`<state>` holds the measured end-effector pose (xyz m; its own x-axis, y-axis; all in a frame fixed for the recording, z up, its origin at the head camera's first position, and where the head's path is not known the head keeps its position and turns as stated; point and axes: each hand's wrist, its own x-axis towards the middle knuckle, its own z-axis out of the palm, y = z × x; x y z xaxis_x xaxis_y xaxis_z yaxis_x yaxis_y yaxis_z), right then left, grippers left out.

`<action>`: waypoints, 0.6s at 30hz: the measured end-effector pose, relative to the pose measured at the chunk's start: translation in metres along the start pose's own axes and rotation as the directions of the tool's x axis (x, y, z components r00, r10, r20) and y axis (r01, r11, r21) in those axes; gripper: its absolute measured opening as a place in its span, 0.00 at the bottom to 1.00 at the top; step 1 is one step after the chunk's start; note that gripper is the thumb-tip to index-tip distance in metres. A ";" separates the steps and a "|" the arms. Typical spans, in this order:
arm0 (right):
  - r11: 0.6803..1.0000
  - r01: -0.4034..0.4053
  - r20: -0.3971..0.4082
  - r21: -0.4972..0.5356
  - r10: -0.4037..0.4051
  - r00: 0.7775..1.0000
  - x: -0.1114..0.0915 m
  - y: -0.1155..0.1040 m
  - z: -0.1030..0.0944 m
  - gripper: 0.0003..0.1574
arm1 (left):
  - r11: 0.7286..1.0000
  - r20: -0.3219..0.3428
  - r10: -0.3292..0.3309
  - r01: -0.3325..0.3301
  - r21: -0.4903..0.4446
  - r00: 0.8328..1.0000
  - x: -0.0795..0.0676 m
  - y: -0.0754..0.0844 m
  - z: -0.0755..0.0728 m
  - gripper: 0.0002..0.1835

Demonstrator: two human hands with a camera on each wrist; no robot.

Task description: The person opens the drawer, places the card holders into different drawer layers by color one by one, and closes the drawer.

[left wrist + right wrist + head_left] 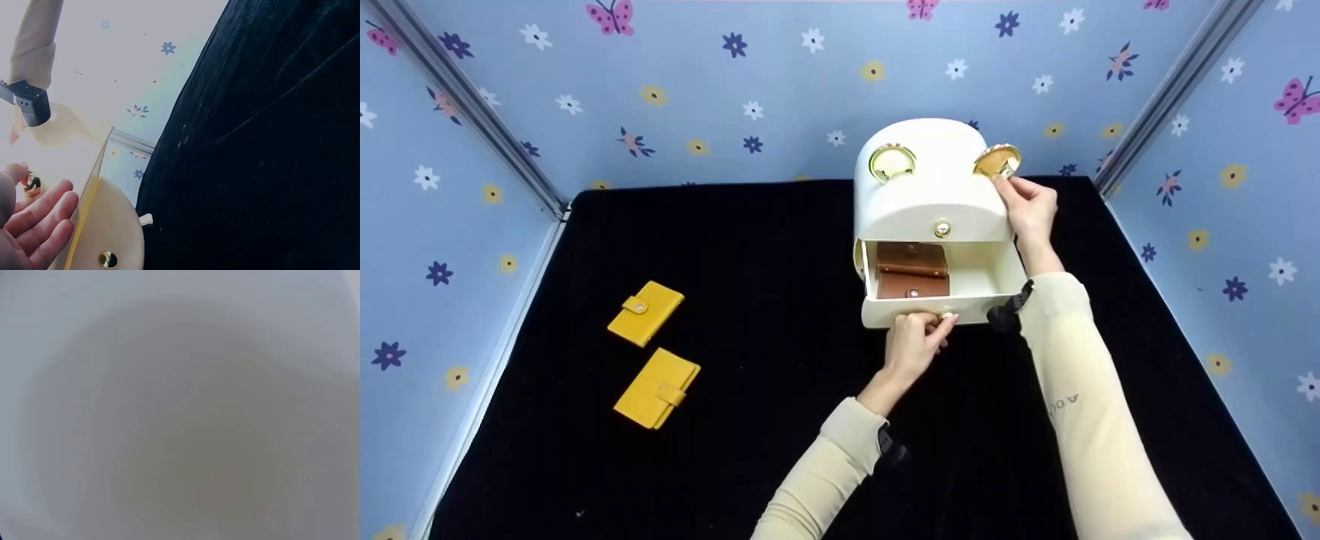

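Observation:
A white cabinet (930,180) with a rounded top and two gold-rimmed round ears stands at the back. Its lower drawer (982,270) is pulled out and holds brown card holders (913,285) with snap straps. My left hand (911,341) pinches the small gold knob (34,183) on the drawer front. At the cabinet's right side, my right hand (1033,210) holds the lower edge of the right gold-rimmed ear (997,160). The right wrist view shows only a blurred pale surface.
Two yellow card holders, one farther back (649,311) and one nearer (656,390), lie on the black cloth (765,420) to the left. The upper drawer, with its knob (942,229), is closed. Flower-patterned walls (780,90) enclose the back and sides.

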<state>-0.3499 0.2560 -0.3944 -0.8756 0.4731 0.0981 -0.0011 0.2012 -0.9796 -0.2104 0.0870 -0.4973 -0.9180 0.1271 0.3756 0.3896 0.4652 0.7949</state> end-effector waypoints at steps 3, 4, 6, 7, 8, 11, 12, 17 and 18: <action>1.000 -0.012 0.002 -0.009 0.012 1.000 0.001 0.000 0.000 0.18 | 1.000 0.009 -0.008 0.008 -0.015 1.000 0.005 -0.001 0.000 0.19; 1.000 -0.013 0.002 -0.007 0.013 1.000 0.001 0.000 0.000 0.18 | 1.000 0.011 -0.009 0.009 -0.014 1.000 0.006 -0.001 0.000 0.19; 1.000 -0.014 0.005 0.002 0.014 1.000 0.001 0.000 0.000 0.19 | 1.000 0.017 -0.013 0.013 -0.014 1.000 0.010 -0.002 -0.001 0.18; 1.000 -0.013 0.006 0.009 0.013 1.000 0.001 -0.001 0.000 0.19 | 1.000 0.022 -0.015 0.016 -0.015 1.000 0.012 -0.003 -0.001 0.18; 1.000 -0.012 0.008 0.013 0.012 1.000 0.001 -0.001 0.000 0.19 | 1.000 0.026 -0.017 0.017 -0.016 1.000 0.014 -0.003 -0.001 0.18; 1.000 -0.009 0.007 0.008 0.009 1.000 0.001 0.000 0.000 0.19 | 0.999 0.041 -0.034 0.035 -0.022 0.999 0.020 -0.005 -0.002 0.17; 1.000 -0.009 0.005 0.006 0.008 1.000 0.001 0.000 0.000 0.19 | 0.999 0.048 -0.043 0.044 -0.023 0.998 0.022 -0.006 -0.003 0.17; 1.000 -0.016 0.006 -0.001 0.016 1.000 0.001 0.000 0.000 0.20 | 0.996 0.082 -0.084 0.087 -0.029 0.993 0.034 -0.010 -0.004 0.17; 1.000 -0.015 0.008 0.001 0.015 1.000 0.001 0.001 0.000 0.20 | 0.995 0.089 -0.091 0.094 -0.028 0.992 0.037 -0.011 -0.004 0.17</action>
<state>-0.3510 0.2563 -0.3949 -0.8792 0.4694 0.0819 0.0118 0.1933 -0.9811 -0.2486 0.0827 -0.4904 -0.9527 0.1613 0.2576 0.3033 0.4506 0.8396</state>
